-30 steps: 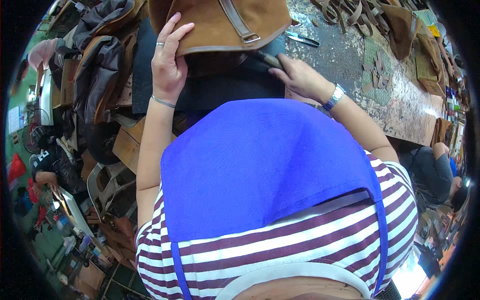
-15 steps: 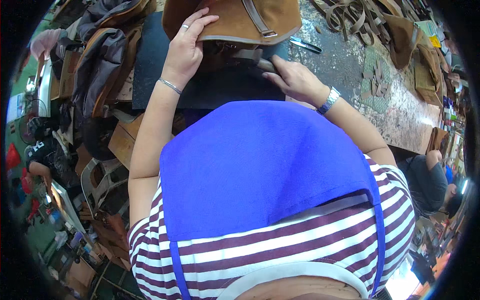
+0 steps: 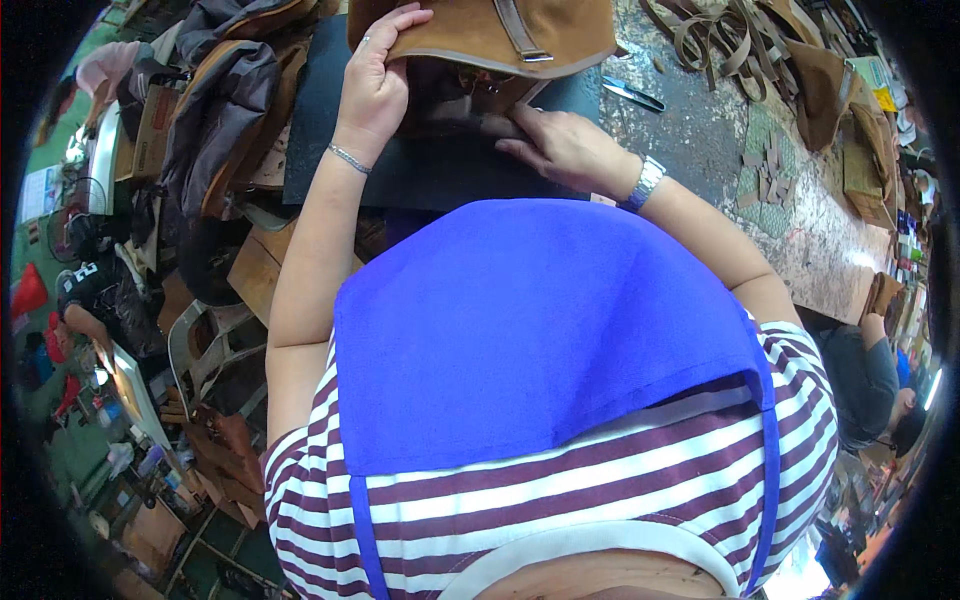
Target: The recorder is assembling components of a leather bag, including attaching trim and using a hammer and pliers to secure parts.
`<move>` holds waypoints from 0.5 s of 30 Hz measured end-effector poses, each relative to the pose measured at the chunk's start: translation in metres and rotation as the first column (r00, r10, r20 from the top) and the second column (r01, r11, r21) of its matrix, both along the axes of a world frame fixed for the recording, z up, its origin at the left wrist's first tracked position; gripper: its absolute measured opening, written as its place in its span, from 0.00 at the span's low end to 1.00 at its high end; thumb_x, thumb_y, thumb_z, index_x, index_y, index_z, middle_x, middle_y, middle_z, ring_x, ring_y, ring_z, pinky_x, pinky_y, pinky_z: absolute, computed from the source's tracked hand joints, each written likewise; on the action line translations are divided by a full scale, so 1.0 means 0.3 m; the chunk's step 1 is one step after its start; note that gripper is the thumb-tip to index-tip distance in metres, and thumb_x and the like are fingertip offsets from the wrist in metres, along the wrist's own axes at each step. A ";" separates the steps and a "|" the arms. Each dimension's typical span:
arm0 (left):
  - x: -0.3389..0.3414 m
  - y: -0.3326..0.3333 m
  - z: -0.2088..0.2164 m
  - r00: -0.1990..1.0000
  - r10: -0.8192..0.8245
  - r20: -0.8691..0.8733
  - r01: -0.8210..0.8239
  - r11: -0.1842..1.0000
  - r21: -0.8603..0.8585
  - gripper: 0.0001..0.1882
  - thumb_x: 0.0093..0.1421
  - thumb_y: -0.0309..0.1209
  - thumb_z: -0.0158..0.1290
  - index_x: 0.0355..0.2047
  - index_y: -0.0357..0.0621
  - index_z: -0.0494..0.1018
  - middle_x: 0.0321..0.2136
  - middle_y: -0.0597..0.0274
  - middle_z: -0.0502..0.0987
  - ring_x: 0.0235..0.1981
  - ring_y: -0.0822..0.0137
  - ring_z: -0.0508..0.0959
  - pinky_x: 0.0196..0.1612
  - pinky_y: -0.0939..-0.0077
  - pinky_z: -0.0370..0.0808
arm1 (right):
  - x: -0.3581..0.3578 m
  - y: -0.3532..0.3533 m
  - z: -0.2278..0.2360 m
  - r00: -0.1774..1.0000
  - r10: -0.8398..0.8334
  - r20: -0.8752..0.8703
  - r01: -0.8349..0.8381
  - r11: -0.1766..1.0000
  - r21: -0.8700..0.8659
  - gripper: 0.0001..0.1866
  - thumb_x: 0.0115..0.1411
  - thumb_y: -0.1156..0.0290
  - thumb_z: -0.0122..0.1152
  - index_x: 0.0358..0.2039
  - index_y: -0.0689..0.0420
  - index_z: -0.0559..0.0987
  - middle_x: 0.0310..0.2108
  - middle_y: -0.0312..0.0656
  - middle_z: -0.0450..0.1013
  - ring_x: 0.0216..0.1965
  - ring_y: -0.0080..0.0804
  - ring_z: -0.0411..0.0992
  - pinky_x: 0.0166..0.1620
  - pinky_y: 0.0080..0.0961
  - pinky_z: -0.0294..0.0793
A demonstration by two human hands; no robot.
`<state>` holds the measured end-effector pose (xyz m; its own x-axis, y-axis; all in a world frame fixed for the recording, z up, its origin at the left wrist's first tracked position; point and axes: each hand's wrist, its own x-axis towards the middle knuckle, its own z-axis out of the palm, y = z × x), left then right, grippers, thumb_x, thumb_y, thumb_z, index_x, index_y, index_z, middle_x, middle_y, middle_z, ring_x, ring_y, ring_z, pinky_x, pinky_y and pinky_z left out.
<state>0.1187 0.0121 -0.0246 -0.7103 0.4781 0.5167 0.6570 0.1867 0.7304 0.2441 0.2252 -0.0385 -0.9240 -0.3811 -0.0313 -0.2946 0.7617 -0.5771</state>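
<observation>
Your left hand (image 3: 372,85) reaches straight up from a raised forearm, fingers curled over the front edge of the tan flap (image 3: 480,35) of a brown bag, lifting it. Your right hand (image 3: 560,145) comes in from the right, wrist bent, fingers flat and close together, pressing on the dark strap (image 3: 470,122) under the flap. The bag lies on a black mat (image 3: 420,175) at the bench's near edge. Scissors (image 3: 633,96) lie just right of the mat, and leather scraps (image 3: 765,165) are scattered further right.

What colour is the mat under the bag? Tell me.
The mat is black, lying flat under the tan-brown bag; the head view shows it best.
</observation>
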 end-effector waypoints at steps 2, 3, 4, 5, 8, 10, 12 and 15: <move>-0.002 -0.009 -0.004 1.000 -0.007 0.017 0.007 1.000 0.017 0.26 0.55 0.10 0.34 0.50 0.40 0.71 0.54 0.57 0.70 0.58 0.64 0.67 0.62 0.74 0.60 | 0.006 -0.028 -0.011 0.999 0.005 0.053 -0.005 1.000 -0.008 0.21 0.64 0.53 0.49 0.38 0.62 0.67 0.27 0.60 0.73 0.32 0.59 0.73 0.35 0.50 0.72; 0.000 -0.010 -0.003 0.999 -0.011 0.053 0.009 0.999 0.038 0.26 0.55 0.10 0.34 0.50 0.40 0.71 0.54 0.57 0.70 0.58 0.64 0.67 0.62 0.74 0.60 | 0.011 -0.040 -0.020 0.994 0.009 0.108 -0.008 1.000 -0.013 0.22 0.64 0.52 0.49 0.38 0.62 0.67 0.27 0.60 0.73 0.32 0.59 0.73 0.35 0.50 0.72; 0.004 -0.010 -0.003 0.996 -0.017 0.089 0.011 0.998 0.061 0.26 0.55 0.10 0.34 0.50 0.40 0.71 0.54 0.57 0.70 0.58 0.64 0.67 0.62 0.74 0.60 | 0.008 -0.047 -0.036 0.993 -0.029 0.112 0.030 1.000 -0.001 0.22 0.64 0.52 0.49 0.38 0.62 0.67 0.26 0.59 0.74 0.31 0.58 0.73 0.35 0.49 0.72; 0.006 -0.014 -0.002 0.996 -0.015 0.086 0.010 0.998 0.060 0.26 0.55 0.10 0.34 0.50 0.40 0.71 0.54 0.57 0.70 0.58 0.64 0.67 0.62 0.74 0.60 | 0.002 -0.048 -0.029 0.994 -0.027 0.109 0.028 1.000 -0.001 0.22 0.64 0.52 0.49 0.38 0.62 0.67 0.26 0.59 0.74 0.31 0.58 0.73 0.35 0.49 0.72; 0.015 -0.024 -0.005 0.998 0.010 0.058 -0.013 0.999 0.048 0.25 0.56 0.10 0.35 0.50 0.40 0.71 0.55 0.56 0.69 0.58 0.64 0.67 0.62 0.75 0.60 | -0.011 -0.029 -0.002 0.999 -0.020 0.037 0.020 1.000 0.012 0.23 0.63 0.52 0.50 0.42 0.62 0.67 0.30 0.59 0.74 0.34 0.60 0.72 0.37 0.48 0.72; 0.017 -0.033 -0.012 0.999 0.015 0.041 -0.020 0.992 0.126 0.23 0.57 0.12 0.36 0.49 0.39 0.71 0.55 0.56 0.69 0.58 0.64 0.67 0.62 0.73 0.60 | -0.011 -0.016 -0.028 0.995 -0.046 0.084 0.041 0.998 0.052 0.23 0.63 0.51 0.50 0.42 0.61 0.67 0.31 0.59 0.74 0.34 0.60 0.72 0.37 0.48 0.72; 0.026 -0.052 -0.036 0.999 0.007 0.039 -0.018 0.952 0.305 0.22 0.56 0.13 0.38 0.49 0.39 0.71 0.55 0.55 0.70 0.57 0.63 0.68 0.61 0.71 0.62 | -0.024 0.014 -0.029 0.986 -0.135 0.098 0.123 0.985 0.122 0.22 0.63 0.51 0.50 0.42 0.60 0.67 0.32 0.59 0.74 0.35 0.60 0.72 0.38 0.49 0.71; 0.072 -0.105 -0.029 0.980 -0.001 0.197 -0.124 0.777 0.617 0.19 0.62 0.21 0.40 0.54 0.37 0.64 0.57 0.55 0.66 0.58 0.66 0.66 0.62 0.70 0.61 | -0.074 0.122 0.039 0.934 -0.346 -0.083 0.356 0.901 0.249 0.20 0.63 0.51 0.49 0.40 0.57 0.68 0.33 0.55 0.75 0.36 0.57 0.74 0.38 0.48 0.73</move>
